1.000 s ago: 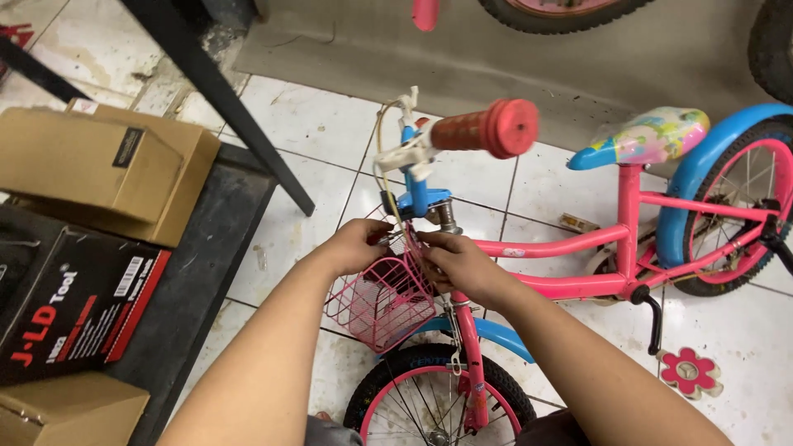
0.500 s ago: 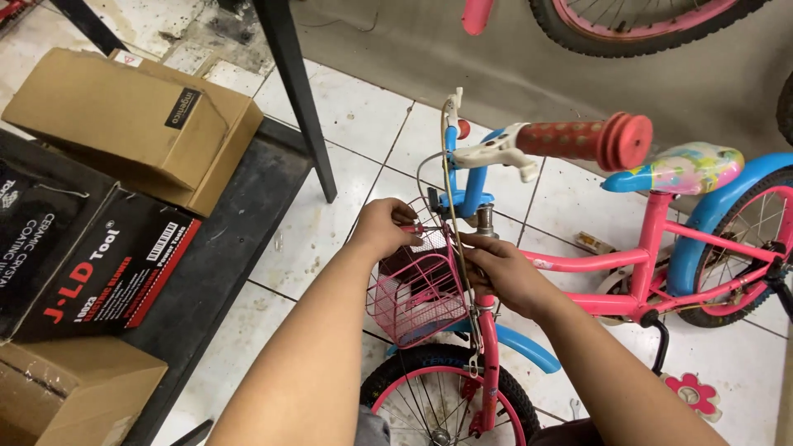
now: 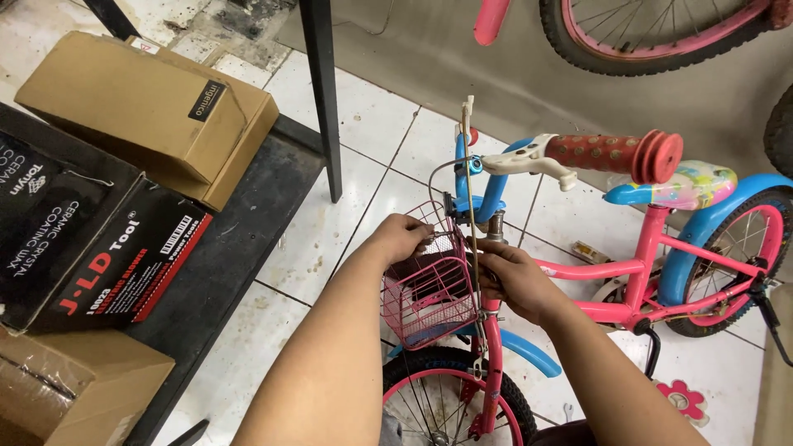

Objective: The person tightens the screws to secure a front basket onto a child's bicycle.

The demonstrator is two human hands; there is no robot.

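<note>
Fingers (image 3: pixel 417 235) of both your hands grip the pink basket (image 3: pixel 429 297); if it slips, wires could pinch you.

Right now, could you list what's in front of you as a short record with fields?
Left hand: on the top rim of the pink wire basket
Right hand: gripping the bicycle's head tube beside the basket
Bicycle: small, pink and blue, red handlebar grip
Floor: white tiles
To the left: cardboard boxes on a dark mat
</note>
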